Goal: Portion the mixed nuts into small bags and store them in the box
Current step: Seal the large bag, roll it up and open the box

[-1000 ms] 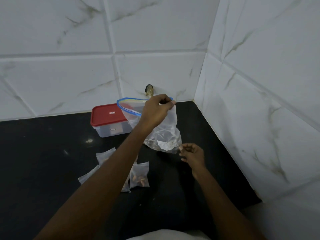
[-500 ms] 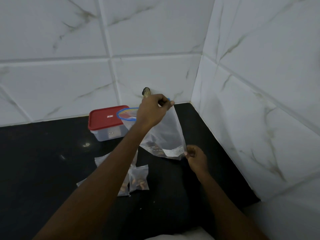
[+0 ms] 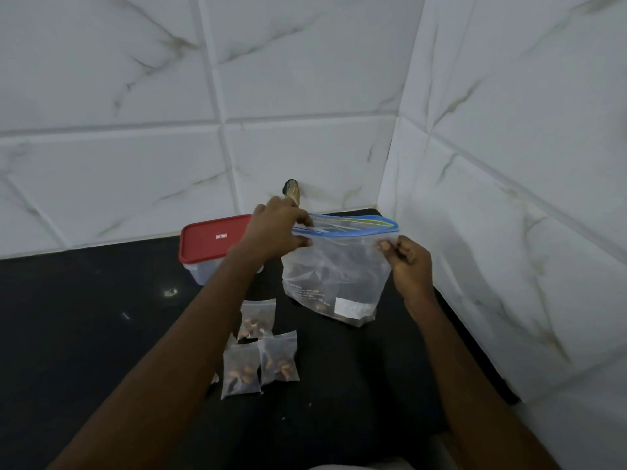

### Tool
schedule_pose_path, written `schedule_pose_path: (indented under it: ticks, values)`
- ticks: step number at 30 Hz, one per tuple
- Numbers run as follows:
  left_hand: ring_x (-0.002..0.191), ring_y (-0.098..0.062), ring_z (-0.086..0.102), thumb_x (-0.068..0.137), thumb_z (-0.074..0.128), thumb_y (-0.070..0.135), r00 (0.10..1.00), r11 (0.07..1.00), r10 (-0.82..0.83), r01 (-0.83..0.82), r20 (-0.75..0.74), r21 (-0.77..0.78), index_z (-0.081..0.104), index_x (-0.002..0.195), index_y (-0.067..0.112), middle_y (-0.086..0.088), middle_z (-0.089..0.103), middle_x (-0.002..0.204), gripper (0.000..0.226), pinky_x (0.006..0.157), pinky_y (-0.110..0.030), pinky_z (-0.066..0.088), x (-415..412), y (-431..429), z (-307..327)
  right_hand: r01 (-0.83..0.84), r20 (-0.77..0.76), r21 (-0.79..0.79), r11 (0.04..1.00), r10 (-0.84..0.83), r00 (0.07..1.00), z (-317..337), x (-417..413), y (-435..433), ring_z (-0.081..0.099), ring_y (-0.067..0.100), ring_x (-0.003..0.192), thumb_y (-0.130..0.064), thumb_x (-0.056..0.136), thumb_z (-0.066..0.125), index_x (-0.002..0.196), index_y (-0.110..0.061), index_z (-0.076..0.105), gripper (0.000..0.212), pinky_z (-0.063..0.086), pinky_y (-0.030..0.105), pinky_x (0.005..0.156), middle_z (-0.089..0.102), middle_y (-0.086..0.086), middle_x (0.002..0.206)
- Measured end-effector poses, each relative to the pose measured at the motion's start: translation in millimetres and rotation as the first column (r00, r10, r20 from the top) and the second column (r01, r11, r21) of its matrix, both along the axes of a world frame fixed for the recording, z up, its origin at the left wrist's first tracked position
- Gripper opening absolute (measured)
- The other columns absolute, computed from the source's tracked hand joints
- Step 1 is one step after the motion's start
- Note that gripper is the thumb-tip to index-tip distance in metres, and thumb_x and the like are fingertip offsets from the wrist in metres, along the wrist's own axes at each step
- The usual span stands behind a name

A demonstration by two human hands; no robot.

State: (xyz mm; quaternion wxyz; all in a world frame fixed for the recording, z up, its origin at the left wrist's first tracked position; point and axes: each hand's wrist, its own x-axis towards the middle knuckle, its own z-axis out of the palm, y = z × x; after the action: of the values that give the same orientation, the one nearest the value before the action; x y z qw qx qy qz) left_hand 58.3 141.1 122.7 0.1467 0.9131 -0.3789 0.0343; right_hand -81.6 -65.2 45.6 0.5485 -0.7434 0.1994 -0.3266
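Black counter (image 3: 84, 334), tiled corner. I find left hand (image 3: 278, 232) and right hand (image 3: 407, 262) pinching the big bag (image 3: 336, 276) at its zip with their fingers, upright, presumably so the nuts (image 3: 317, 304) stay in. Small bags (image 3: 261, 354) lie in front; box (image 3: 213, 242) lidded.

Both bare forearms are reaching forward, the left slanting up from the lower left corner, the right rising from the lower right. The left grip (image 3: 274, 228) is curling its fingers onto the top edge of the zip bag (image 3: 339, 276) at its left end, back of the hand facing up. The right grip (image 3: 409, 262) is pinching that edge's right end between thumb and curled fingers, sitting slightly lower.
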Motion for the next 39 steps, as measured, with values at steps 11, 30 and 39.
schedule_pose_path:
  ticks: [11,30,39]
  values:
    - [0.106,-0.022,0.056,0.087,0.069,0.042,0.989,0.968,0.068,-0.098,-0.134,-0.231,0.072,0.102,0.023,-0.006,0.059,0.115,0.025,0.087,-0.034,0.044,13.5,-13.8,-6.7,0.249,0.082,-0.527,0.813,-0.244,0.966,43.1,10.6,17.3,0.042,0.014,0.13,-0.053,0.076,0.076,0.141,-0.025,0.048,0.076,0.029,0.034,0.101,0.049,-0.005,0.144]
    - [0.094,-0.016,0.065,0.09,0.067,0.03,0.711,0.851,-0.178,-0.235,-0.68,-0.469,0.063,0.113,0.015,-0.005,0.068,0.105,0.028,0.087,-0.036,0.055,-14.2,6.7,-93.4,-0.553,-0.525,-0.643,0.53,0.221,0.822,90.9,58.6,27.4,0.05,0.004,0.111,-0.059,0.071,0.077,0.125,-0.041,0.058,0.06,0.023,0.036,0.089,0.065,-0.019,0.111]
    - [0.105,-0.013,0.06,0.086,0.07,0.035,0.642,0.869,-0.112,-0.307,-0.759,-0.388,0.055,0.125,0.018,0.001,0.06,0.117,0.045,0.091,-0.033,0.051,-16.8,12.6,-118.8,-0.387,-0.319,-0.73,0.563,0.219,0.922,88.7,77.0,46.0,0.062,0.015,0.086,-0.03,0.094,0.064,0.096,-0.025,0.071,0.009,0.039,0.045,0.095,0.071,-0.009,0.089]
